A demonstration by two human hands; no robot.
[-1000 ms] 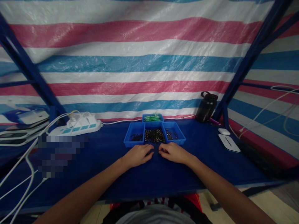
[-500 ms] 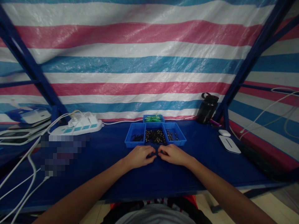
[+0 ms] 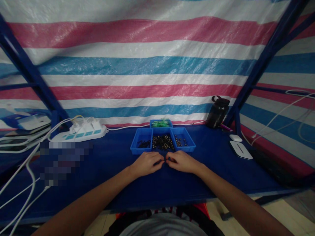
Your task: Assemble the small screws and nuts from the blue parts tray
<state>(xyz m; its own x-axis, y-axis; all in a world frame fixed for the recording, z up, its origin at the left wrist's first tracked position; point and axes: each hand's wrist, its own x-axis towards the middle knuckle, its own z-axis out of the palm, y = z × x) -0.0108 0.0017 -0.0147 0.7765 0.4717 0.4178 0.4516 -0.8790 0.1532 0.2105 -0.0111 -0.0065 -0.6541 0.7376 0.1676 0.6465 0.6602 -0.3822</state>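
My left hand (image 3: 148,163) and my right hand (image 3: 181,161) are held close together just in front of the blue trays. The fingertips of each are pinched, and whatever they hold is too small to make out. Beyond them, the left blue tray (image 3: 133,149) has dark thin pieces in it. Many small dark and brassy parts (image 3: 162,142) fill the middle tray. A few small metal pieces lie in the right tray (image 3: 191,148). Behind these, a smaller blue tray holds green items (image 3: 160,123).
A white power strip (image 3: 98,132) with plugs and cables is at the left, near stacked devices (image 3: 14,141). At the back right stands a black bottle (image 3: 218,112). A white flat device (image 3: 240,149) and a small white case (image 3: 235,138) lie at the right.
My hands have come slightly closer together, their fingertips now nearly touching. The whole view has shifted a little.
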